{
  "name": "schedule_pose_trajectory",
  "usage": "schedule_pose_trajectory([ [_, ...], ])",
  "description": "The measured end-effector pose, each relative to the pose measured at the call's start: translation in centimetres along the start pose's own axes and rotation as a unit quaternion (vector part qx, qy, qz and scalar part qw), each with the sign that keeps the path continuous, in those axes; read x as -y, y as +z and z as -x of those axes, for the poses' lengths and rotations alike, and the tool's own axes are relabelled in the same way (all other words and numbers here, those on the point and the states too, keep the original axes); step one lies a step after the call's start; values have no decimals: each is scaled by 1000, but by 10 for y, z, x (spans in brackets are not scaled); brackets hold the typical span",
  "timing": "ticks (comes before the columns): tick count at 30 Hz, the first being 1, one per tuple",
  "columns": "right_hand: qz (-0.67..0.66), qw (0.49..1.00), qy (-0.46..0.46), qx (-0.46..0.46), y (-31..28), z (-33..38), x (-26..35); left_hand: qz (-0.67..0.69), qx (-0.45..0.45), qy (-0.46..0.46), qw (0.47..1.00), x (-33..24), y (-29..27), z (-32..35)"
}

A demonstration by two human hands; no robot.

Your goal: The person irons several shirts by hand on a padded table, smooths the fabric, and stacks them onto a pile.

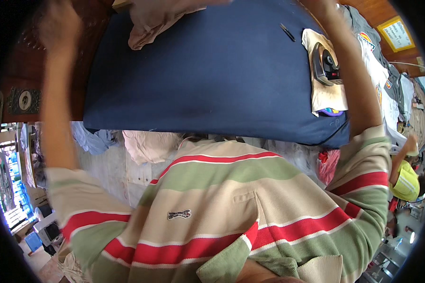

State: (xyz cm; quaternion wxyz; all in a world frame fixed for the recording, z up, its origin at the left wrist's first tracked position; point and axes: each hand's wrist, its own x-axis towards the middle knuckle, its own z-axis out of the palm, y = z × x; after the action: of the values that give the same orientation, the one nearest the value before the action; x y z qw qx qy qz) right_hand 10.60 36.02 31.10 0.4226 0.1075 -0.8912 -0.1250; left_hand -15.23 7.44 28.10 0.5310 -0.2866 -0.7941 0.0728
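Both my arms reach forward over a dark blue padded ironing table (198,85). My left hand (59,23) is raised at the far left, smeared by motion, so its fingers do not show clearly. My right hand (318,6) is mostly cut off by the top edge, its fingers hidden. Between them, a crumpled dusty-pink cloth (151,26) lies at the far side of the table, partly out of view and blurred. A clothes iron (327,65) rests on a scorched beige cloth (322,96) beside my right forearm. Black thread snips (287,32) lie left of that cloth.
Folded and hanging garments (375,61) crowd the right side. Below the table's near edge are a pale pink cloth (151,145), a light blue cloth (95,139) and a red plastic bag (328,165). Another person in yellow (406,181) is at the far right.
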Motion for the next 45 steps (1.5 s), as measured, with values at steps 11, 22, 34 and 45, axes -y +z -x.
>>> schedule_pose_trajectory([
  [11,-220,941,151,207,125,232,149,638,322,-603,355,-194,-19,236],
  [22,-334,866,249,278,96,259,141,685,178,-705,-50,-185,3,280],
  [34,-108,855,398,315,161,248,97,634,207,-745,-24,-193,-5,273],
  [45,-275,916,133,260,133,249,138,640,131,-757,-15,-194,-18,265],
])
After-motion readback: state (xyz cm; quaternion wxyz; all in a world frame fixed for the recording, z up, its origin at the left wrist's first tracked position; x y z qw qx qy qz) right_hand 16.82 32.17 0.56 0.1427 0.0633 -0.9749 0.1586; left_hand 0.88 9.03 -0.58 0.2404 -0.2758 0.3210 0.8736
